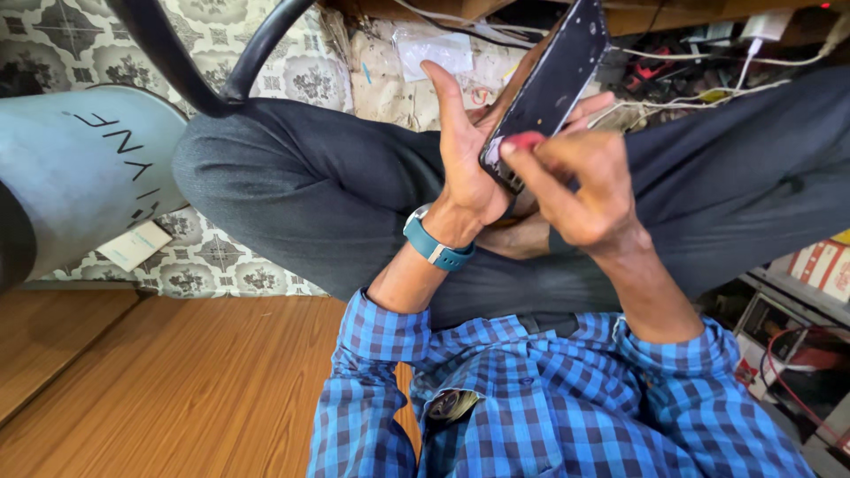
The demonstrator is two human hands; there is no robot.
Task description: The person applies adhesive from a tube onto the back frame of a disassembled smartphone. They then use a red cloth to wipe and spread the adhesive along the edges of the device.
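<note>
My left hand (465, 159) grips a dark smartphone (553, 84) by its lower end, thumb raised beside it. The phone stands tilted, its top end pointing away from me. My right hand (580, 181) pinches a small red tool (524, 141) and presses its tip against the phone's bottom edge. A blue watch (434, 243) sits on my left wrist. Both hands hover above my lap in dark trousers (310, 195).
A pale blue cylinder (80, 168) lies at left on patterned flooring (212, 257). A black chair frame (190, 62) curves overhead. Cables and clutter (708, 53) fill the far side. Boxes and shelves (810, 301) stand at right. Wooden boards (159, 381) lie at lower left.
</note>
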